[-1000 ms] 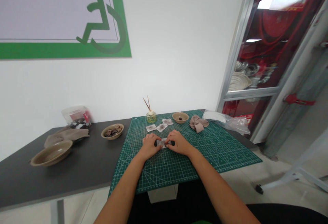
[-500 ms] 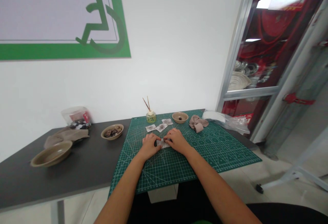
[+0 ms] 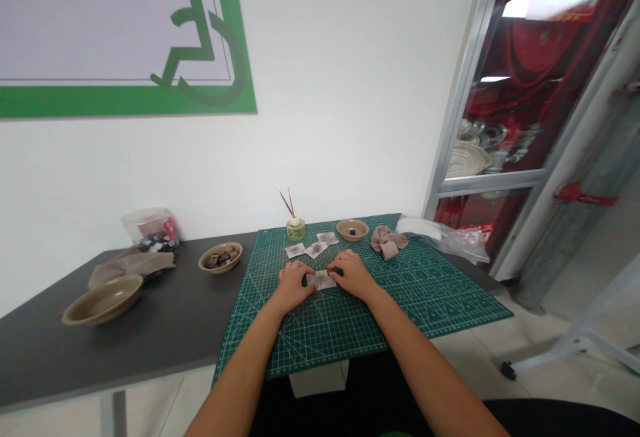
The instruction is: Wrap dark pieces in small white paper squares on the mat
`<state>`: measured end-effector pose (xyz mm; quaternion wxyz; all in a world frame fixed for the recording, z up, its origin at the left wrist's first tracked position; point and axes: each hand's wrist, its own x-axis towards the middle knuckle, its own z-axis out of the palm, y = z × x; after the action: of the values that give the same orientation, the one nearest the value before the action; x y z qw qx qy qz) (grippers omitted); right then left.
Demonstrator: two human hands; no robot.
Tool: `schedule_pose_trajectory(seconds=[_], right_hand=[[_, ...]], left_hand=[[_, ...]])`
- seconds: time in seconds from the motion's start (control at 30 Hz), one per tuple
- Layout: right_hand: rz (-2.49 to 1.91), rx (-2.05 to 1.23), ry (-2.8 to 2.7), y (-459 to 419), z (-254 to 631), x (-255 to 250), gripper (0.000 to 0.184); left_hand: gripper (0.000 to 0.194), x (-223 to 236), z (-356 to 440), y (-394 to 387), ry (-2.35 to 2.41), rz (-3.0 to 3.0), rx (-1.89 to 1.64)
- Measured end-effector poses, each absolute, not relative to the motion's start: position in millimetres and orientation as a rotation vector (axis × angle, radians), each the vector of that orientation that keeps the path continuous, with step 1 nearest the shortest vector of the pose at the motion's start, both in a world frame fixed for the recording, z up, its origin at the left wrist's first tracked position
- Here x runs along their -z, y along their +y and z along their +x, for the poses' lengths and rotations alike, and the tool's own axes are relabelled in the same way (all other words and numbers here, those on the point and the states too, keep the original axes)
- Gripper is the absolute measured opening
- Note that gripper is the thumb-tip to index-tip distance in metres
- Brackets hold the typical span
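Note:
A small whitish paper card (image 3: 324, 280) with a grey printed pattern lies flat on the green cutting mat (image 3: 330, 330). At its left edge my left hand (image 3: 295, 285) holds it between thumb and curled fingers. My right hand (image 3: 353, 273) grips its right side, thumb and fingertips close together. Something dark shows by the right fingertips, too small to name. Just beyond the hands lie similar cards: one at the left (image 3: 295, 250), a middle one (image 3: 316, 249) and one at the right (image 3: 327, 238).
Behind the cards stands a reed diffuser bottle (image 3: 296, 228). To its right are a bowl (image 3: 345, 235) with a small dark thing inside, a crumpled brown cloth (image 3: 386, 242) and a plastic bag (image 3: 450, 238). Leftward sit a bowl of brown pieces (image 3: 204, 261), a larger bowl (image 3: 103, 303) and a clear tub (image 3: 150, 227).
My right hand has shifted slightly rightward, away from the left hand. More of the paper card shows between them, and it looks flatter. The view has moved a little.

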<state>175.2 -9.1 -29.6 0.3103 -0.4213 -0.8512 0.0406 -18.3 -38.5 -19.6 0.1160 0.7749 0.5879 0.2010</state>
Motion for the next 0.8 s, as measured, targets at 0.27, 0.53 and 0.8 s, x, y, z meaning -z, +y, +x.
schedule_pose_trajectory(seconds=[0.27, 0.53, 0.8], right_hand=[[-1.035, -0.148, -2.271, -11.3, 174.8, 26.8, 0.010], [-0.915, -0.206, -2.311, -13.2, 177.3, 27.2, 0.008], [-0.986, -0.179, -2.291, -12.5, 178.4, 27.5, 0.006]], left_hand=[[0.025, 18.5, -17.5, -39.3, 1.729, 2.281, -0.591], [0.024, 17.9, -17.0, -39.7, 1.738, 2.282, -0.580], [0.024, 17.2, -17.0, -40.4, 1.731, 2.281, -0.578]])
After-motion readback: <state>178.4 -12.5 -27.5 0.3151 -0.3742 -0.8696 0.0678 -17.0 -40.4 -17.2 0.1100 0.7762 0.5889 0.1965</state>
